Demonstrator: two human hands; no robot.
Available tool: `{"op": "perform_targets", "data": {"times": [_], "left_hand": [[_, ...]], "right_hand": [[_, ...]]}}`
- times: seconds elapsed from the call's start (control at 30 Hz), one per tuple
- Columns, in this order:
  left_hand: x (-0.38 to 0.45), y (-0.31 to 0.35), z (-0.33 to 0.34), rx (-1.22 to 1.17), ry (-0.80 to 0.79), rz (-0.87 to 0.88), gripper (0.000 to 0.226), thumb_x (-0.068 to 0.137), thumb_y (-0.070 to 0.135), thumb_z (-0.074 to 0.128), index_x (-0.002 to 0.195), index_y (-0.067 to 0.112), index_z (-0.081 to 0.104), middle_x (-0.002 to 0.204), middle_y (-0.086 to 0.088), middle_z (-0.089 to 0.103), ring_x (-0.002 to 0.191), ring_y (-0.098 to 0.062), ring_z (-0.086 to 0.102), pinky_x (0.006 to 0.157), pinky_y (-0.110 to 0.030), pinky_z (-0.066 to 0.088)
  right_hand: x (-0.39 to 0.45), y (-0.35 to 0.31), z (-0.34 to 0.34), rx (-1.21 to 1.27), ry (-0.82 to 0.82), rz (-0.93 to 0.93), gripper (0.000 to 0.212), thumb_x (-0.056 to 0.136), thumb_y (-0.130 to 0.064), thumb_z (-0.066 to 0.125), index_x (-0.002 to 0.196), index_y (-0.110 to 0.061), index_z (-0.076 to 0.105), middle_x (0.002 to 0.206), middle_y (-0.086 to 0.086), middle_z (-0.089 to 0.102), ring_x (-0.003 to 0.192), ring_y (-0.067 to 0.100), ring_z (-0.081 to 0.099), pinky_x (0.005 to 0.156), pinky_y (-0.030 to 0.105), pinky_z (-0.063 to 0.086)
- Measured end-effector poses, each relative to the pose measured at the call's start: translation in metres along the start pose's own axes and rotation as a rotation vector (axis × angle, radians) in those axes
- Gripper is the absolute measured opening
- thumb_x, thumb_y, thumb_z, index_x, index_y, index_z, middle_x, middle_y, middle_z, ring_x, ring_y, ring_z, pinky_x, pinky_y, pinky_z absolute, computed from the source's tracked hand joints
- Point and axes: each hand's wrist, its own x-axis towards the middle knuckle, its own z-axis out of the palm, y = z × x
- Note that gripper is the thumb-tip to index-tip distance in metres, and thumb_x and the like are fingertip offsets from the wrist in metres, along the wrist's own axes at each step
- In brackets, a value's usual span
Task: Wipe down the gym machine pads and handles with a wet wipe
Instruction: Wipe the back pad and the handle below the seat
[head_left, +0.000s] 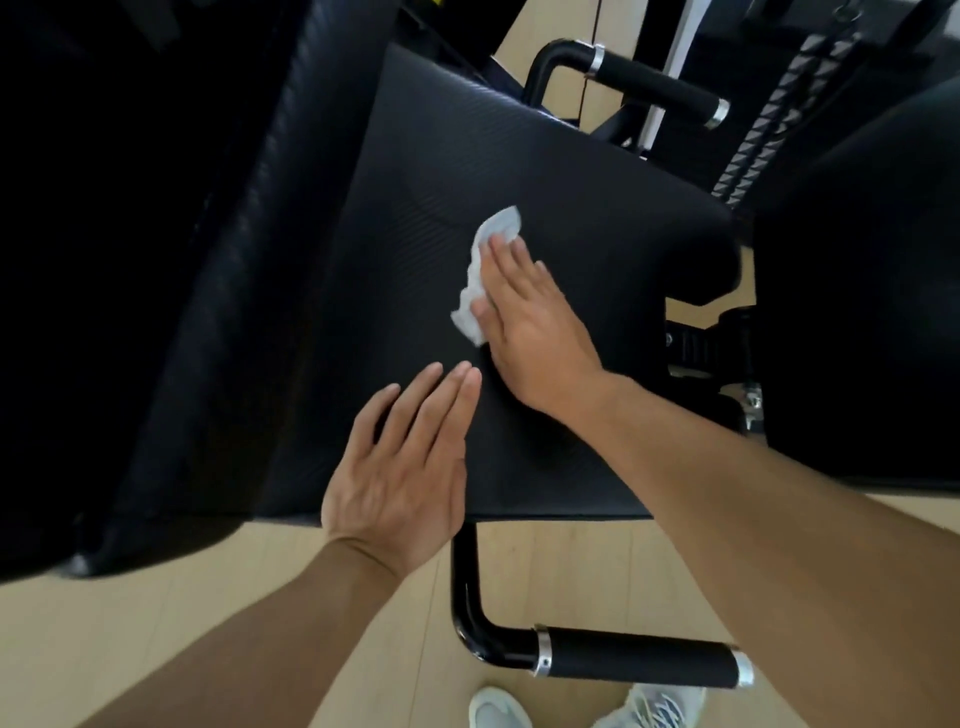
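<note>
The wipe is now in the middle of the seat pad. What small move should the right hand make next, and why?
Probably slide the right hand, whose flat fingers press the wet wipe down, toward the far edge of the seat pad. The wipe sits mid-pad, so that part seems unreached. The left hand rests flat near the front edge.

seat pad (519, 171): matt black, fine-ribbed vinyl | wet wipe (480, 283): crumpled white cloth | handle (639, 657): matt grip, chrome rings | floor (156, 613): pale wood
</note>
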Motion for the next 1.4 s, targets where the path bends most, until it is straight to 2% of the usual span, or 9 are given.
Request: {"op": "perform_targets", "data": {"times": [0.23,0.37,0.43,0.53,0.7,0.83,1.1,1.23,1.4], "left_hand": [[0.002,0.005,-0.002,-0.029,-0.018,-0.156,0.058,0.106,0.026,0.034,0.157,0.004,0.021,0.163,-0.01,0.03,0.149,-0.024,0.035,0.118,-0.044,0.033],[0.003,0.006,-0.002,-0.02,-0.03,-0.127,0.06,0.106,0.026,0.035,0.159,0.006,0.017,0.164,-0.007,0.028,0.149,-0.022,0.034,0.12,-0.042,0.03],[0.002,0.006,-0.002,-0.01,-0.031,-0.119,0.061,0.105,0.025,0.037,0.159,0.005,0.018,0.164,-0.008,0.028,0.149,-0.022,0.035,0.12,-0.042,0.03],[0.003,0.006,-0.002,0.011,-0.008,-0.115,0.061,0.105,0.025,0.039,0.159,0.004,0.019,0.164,-0.009,0.028,0.148,-0.023,0.036,0.118,-0.042,0.032],[0.003,0.007,-0.002,-0.001,0.017,-0.147,0.063,0.1,0.019,0.043,0.157,0.003,0.023,0.163,-0.013,0.03,0.148,-0.026,0.036,0.117,-0.046,0.034],[0.002,0.006,-0.004,0.001,-0.014,-0.151,0.072,0.094,0.014,0.049,0.158,0.003,0.019,0.163,-0.013,0.029,0.149,-0.027,0.035,0.117,-0.048,0.035],[0.002,0.006,-0.003,0.08,-0.072,-0.105,0.076,0.088,0.019,0.052,0.159,0.008,0.026,0.164,-0.007,0.028,0.147,-0.023,0.036,0.118,-0.045,0.031],[0.002,0.007,-0.003,0.073,-0.063,-0.121,0.076,0.087,0.019,0.055,0.157,0.008,0.029,0.163,-0.008,0.032,0.145,-0.025,0.04,0.116,-0.046,0.033],[0.002,0.006,-0.003,0.071,-0.062,-0.115,0.081,0.084,0.019,0.059,0.158,0.008,0.027,0.162,-0.008,0.033,0.145,-0.024,0.041,0.115,-0.046,0.034]], "right_hand": [[-0.133,0.017,0.016,-0.281,-0.186,-0.414,0.057,0.114,-0.039,0.019,0.164,-0.015,0.007,0.172,0.004,0.003,0.158,0.016,0.0,0.128,0.038,0.008],[-0.071,0.048,-0.003,-0.176,-0.114,-0.107,0.059,0.112,-0.04,0.014,0.163,-0.012,0.007,0.17,0.005,0.007,0.158,0.019,0.004,0.127,0.046,0.017],[-0.012,0.05,-0.018,-0.035,-0.071,0.075,0.06,0.112,-0.04,0.016,0.163,-0.011,0.002,0.171,0.004,-0.001,0.158,0.018,-0.004,0.129,0.043,0.006],[0.055,0.02,-0.026,0.038,-0.089,0.093,0.06,0.112,-0.04,0.016,0.163,-0.015,-0.006,0.171,0.002,-0.01,0.157,0.016,-0.013,0.128,0.036,-0.007],[0.014,-0.008,-0.012,-0.081,-0.117,-0.401,0.058,0.112,-0.036,0.023,0.163,-0.015,0.003,0.172,0.004,0.003,0.158,0.017,-0.004,0.129,0.04,0.001],[-0.039,0.025,-0.016,-0.301,-0.308,-0.688,0.06,0.112,-0.043,0.023,0.162,-0.02,-0.001,0.17,-0.001,-0.003,0.157,0.013,-0.01,0.129,0.038,0.0],[0.084,0.018,-0.044,-0.095,-0.209,-0.112,0.061,0.112,-0.042,0.018,0.163,-0.018,-0.006,0.171,-0.001,-0.011,0.156,0.014,-0.014,0.129,0.04,-0.004],[0.099,-0.019,-0.036,-0.097,-0.19,-0.244,0.059,0.113,-0.036,0.021,0.163,-0.018,-0.002,0.172,0.0,-0.008,0.157,0.015,-0.012,0.128,0.037,-0.006],[0.014,-0.001,-0.019,-0.167,-0.145,-0.45,0.056,0.112,-0.037,0.025,0.163,-0.017,0.013,0.171,0.004,0.008,0.158,0.018,0.001,0.129,0.039,0.005]]}}
